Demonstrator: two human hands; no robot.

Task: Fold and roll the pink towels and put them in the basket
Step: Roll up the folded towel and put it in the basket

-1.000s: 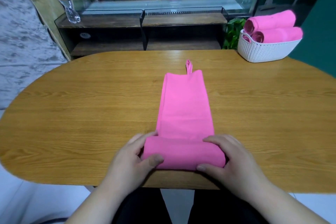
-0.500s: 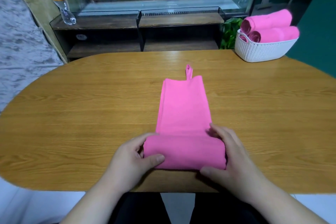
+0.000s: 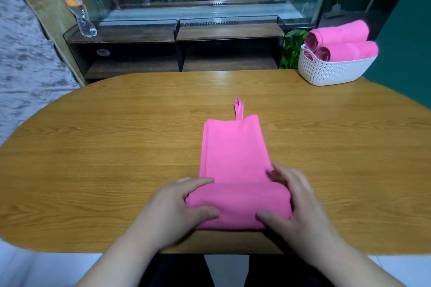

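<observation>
Two hands work near the front edge of a wooden table, both on one pink towel. The towel is folded into a long narrow strip that runs straight away from the person and lies flat on the wood, with its hanging loop at the far end. Its near end is turned up into a thick roll lying crosswise, just short of the table's front edge.

The left hand holds the roll's left end, thumb on the near side and fingers curled over the far side. The right hand holds the right end, thumb on the near face of the roll and fingers arched over it, their tips pressing the flat strip just behind. Each grip is clamped on the towel.

At the table's far right corner stands a white woven basket, well apart from the hands. Rolled towels of the same pink are stacked in it, two rising above the rim and the end of a third showing lower at the left.

Just left of the basket, beyond the table, is a green plant. Behind stands a glass display case with dark shelves below, and a clear bottle with an orange label at its left end.
</observation>
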